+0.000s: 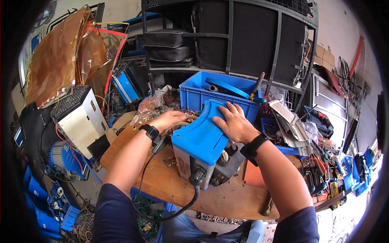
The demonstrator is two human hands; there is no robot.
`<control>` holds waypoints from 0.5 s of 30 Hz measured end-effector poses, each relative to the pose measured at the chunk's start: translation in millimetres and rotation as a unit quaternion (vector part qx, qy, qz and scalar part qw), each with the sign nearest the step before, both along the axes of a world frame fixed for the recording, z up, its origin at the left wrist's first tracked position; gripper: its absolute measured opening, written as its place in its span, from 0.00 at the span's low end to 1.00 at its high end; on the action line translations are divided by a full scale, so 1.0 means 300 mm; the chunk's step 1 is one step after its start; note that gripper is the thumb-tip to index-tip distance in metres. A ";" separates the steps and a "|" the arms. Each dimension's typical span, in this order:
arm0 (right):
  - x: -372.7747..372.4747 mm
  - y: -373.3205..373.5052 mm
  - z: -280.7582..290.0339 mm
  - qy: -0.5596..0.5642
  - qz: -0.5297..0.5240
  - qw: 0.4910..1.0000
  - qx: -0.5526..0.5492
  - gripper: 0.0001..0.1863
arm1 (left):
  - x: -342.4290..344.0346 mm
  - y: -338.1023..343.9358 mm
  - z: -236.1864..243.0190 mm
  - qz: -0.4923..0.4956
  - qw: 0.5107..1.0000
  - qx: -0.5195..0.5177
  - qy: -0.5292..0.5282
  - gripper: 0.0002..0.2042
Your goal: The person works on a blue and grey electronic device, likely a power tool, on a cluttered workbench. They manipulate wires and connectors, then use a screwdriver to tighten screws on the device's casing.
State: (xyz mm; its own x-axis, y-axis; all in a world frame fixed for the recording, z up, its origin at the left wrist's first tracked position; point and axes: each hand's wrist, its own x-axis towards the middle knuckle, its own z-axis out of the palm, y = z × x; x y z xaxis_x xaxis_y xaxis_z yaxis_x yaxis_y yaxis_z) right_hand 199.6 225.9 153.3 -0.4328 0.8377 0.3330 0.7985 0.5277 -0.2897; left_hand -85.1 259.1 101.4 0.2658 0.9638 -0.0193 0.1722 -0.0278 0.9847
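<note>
A box-shaped device with a blue curved cover (199, 139) and pale side panels stands on the wooden table in front of me. My right hand (235, 124) lies spread on the cover's right side, fingers apart. My left hand (172, 120) is at the device's left side, its fingers stretched out beside a beige cable (177, 125); the fingertips' undersides are hidden. A thick black cable (196, 190) leaves the device's near end and loops down over the table's front edge. Against its right side sits a dark grey block (227, 164) with black knob-like parts.
Behind the device stands a blue crate (194, 91) holding a blue ring and handled tools. Hand tools (320, 174) crowd the table's right end, near stacked pale metal strips (288, 125). A white cabinet (79, 121) stands left. The wooden table (162, 186) carries small debris.
</note>
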 end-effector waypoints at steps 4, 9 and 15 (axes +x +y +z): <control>0.002 -0.005 -0.003 0.005 0.004 1.000 0.010 0.37 | -0.026 0.027 -0.016 -0.004 0.998 -0.060 -0.003 0.15; 0.007 0.006 -0.006 0.000 0.006 1.000 0.014 0.36 | 0.011 -0.024 0.085 0.065 0.963 0.000 0.263 0.16; 0.006 0.004 -0.001 0.005 0.017 0.999 0.027 0.35 | -0.007 -0.045 0.041 0.046 0.971 0.071 0.225 0.18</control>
